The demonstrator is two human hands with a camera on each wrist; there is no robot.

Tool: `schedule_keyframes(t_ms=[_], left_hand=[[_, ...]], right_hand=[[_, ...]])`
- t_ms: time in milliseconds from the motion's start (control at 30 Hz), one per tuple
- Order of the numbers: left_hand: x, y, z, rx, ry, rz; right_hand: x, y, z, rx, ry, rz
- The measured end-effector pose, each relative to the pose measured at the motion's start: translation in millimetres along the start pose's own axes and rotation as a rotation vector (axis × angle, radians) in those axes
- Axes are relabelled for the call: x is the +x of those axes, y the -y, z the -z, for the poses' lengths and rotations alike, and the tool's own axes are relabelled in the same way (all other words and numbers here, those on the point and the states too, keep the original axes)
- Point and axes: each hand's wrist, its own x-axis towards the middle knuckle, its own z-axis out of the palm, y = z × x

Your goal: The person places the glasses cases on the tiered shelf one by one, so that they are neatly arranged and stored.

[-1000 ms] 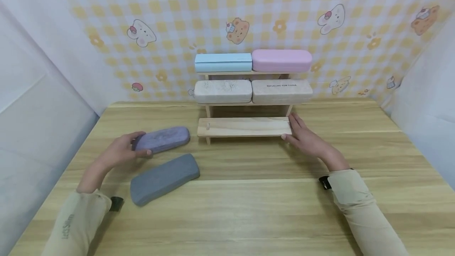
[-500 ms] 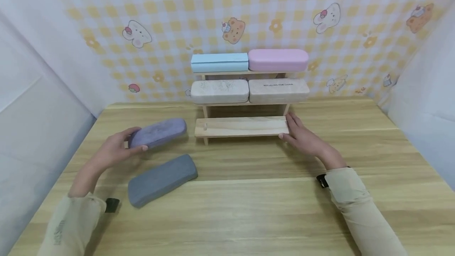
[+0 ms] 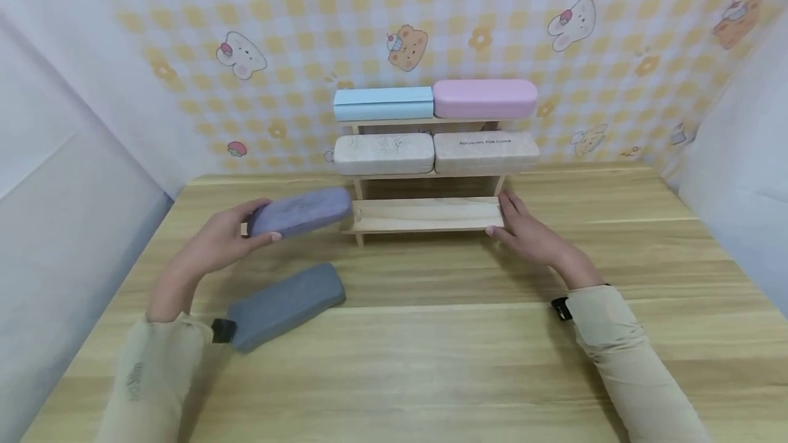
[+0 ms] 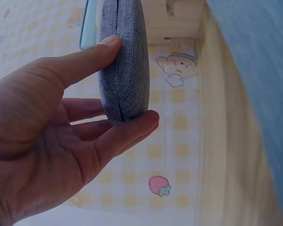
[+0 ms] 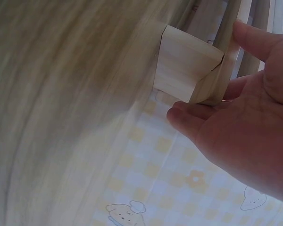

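My left hand (image 3: 224,241) pinches one end of a purple-grey fabric glasses case (image 3: 301,212), thumb on one side and fingers on the other. The case is raised over the table, its far end overlapping the left end of the rack's lowest shelf in the head view. Up close, the left wrist view shows the seam along the case's (image 4: 125,66) edge. At the other end of this shelf, my right hand (image 3: 532,241) grips the wooden tiered rack (image 3: 431,216); the right wrist view has thumb and fingers around the board's end (image 5: 210,87).
A grey glasses case (image 3: 289,305) lies on the table below the left hand. On the middle shelf sit a white case (image 3: 384,156) and a beige lettered case (image 3: 486,154). A light blue case (image 3: 384,105) and a pink case (image 3: 485,99) occupy the top shelf.
My left hand has lifted the purple-grey glasses case off the table and carried it right and back to the lowest shelf's left end. The right hand has kept its grip on the rack.
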Motion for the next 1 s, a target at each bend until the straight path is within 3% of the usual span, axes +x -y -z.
schedule_keyframes(t_ms=[267, 667, 1000], left_hand=[[3.7, -19.0, 0.1, -0.076, 0.047, -0.011], [20.9, -35.7, -11.6, -0.004, 0.043, -0.069], [32.0, -54.6, -24.4, -0.036, 0.04, -0.12]], right_hand=[[0.7, 1, 0, 0.015, 0.008, 0.007], [-2.1, 0, 1, 0.018, 0.008, 0.0], [0.2, 0, 2, 0.005, 0.008, -0.005]])
